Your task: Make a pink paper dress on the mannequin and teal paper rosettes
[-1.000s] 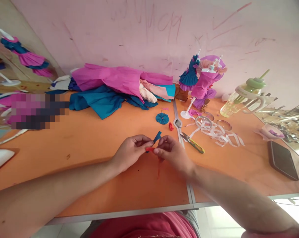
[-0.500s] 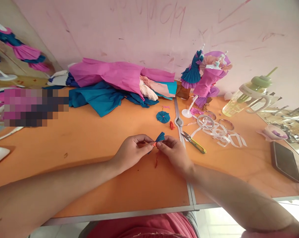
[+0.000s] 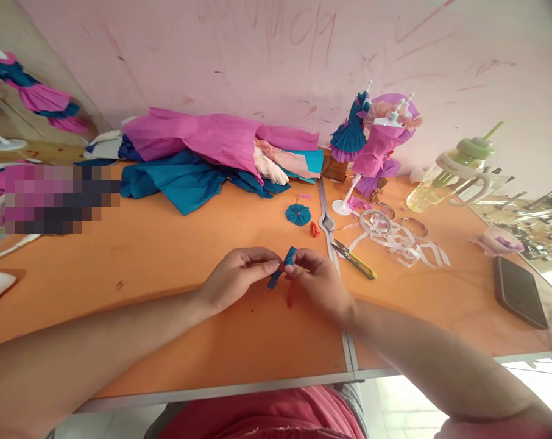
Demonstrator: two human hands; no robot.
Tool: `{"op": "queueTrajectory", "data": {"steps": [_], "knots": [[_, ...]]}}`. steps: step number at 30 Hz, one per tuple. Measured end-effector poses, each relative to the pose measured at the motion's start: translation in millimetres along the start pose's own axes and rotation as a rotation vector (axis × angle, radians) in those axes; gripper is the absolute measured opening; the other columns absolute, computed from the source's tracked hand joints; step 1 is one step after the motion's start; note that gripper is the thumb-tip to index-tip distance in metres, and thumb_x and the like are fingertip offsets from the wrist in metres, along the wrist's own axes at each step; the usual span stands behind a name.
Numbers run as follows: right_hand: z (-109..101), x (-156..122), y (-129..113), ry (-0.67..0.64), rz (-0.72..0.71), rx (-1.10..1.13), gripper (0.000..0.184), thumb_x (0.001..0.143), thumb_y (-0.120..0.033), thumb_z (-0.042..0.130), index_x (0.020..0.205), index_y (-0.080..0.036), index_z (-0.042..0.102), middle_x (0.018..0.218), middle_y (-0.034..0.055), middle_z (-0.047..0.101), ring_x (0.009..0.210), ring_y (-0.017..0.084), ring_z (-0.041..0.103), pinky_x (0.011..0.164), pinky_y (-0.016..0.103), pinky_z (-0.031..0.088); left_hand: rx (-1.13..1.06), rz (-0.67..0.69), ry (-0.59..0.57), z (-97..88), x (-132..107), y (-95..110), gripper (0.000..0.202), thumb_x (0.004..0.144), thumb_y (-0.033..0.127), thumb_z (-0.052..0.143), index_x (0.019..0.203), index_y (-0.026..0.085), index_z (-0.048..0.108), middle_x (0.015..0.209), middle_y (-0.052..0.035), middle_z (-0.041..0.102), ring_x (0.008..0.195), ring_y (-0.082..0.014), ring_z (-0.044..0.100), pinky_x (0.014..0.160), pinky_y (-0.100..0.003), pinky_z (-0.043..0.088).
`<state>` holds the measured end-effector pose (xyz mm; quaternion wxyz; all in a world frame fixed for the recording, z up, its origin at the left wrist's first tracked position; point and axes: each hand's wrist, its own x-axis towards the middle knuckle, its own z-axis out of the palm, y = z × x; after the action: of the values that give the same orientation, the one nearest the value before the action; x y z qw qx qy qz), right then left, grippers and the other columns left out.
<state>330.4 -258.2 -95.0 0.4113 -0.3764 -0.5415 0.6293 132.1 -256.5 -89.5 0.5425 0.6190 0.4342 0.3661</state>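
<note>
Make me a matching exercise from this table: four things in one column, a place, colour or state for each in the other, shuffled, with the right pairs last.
Things
1. blue strip
2. snips
3. blue rosette
4. bottle

Descriptions
A. transparent, green-topped
B. lying beside a small red piece
C. between the fingertips of the left hand and the right hand
D. partly yellow

Pairs: 1-C, 2-D, 3-B, 4-A

Red top (image 3: 267, 417) — pinkish right sleeve (image 3: 468, 428) — grey legwear (image 3: 164, 422), forearms (image 3: 157, 329) bare.
</note>
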Motion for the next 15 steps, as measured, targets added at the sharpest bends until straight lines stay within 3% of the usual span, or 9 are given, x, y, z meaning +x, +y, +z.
{"op": "queueTrajectory", "data": {"steps": [3,9,15], "knots": [[-0.2,0.1,-0.4,-0.075,0.026,0.09,0.032,0.07,-0.044,0.08,0.082,-0.021,0.062,0.082,0.0006,0.062,0.069,0.015,0.06,0.052,0.026,0.052,-0.114,-0.036,-0.088,-5.0,2.5,-4.9,0.029,0.079,0.045,0.072,0.088,0.017,0.076,0.09,-0.0065,0.073,0.089,-0.0231,0.065,0.079,-0.032,0.05],[-0.7,2.0,-2.8,-0.099,-0.041,0.032,0.03,0.067,-0.039,0.084,0.085,-0.02,0.07,0.08,-0.0003,0.066,0.076,0.015,0.06,0.076,0.03,0.051,-0.262,-0.139,-0.166,-5.9,3.9,-14.4,0.025,0.075,0.039,0.078,0.082,0.017,0.07,0.08,-0.0032,0.069,0.076,-0.0177,0.063,0.069,-0.028,0.05],[-0.2,0.0,-5.4,-0.119,-0.025,0.032,0.028,0.07,-0.042,0.082,0.08,-0.019,0.07,0.079,0.0,0.066,0.076,0.015,0.06,0.08,0.03,0.048,-0.378,-0.173,-0.224,-4.2,5.1,-12.3,0.026,0.075,0.033,0.08,0.089,0.019,0.063,0.079,0.0001,0.068,0.072,-0.0145,0.063,0.063,-0.024,0.048]]}}
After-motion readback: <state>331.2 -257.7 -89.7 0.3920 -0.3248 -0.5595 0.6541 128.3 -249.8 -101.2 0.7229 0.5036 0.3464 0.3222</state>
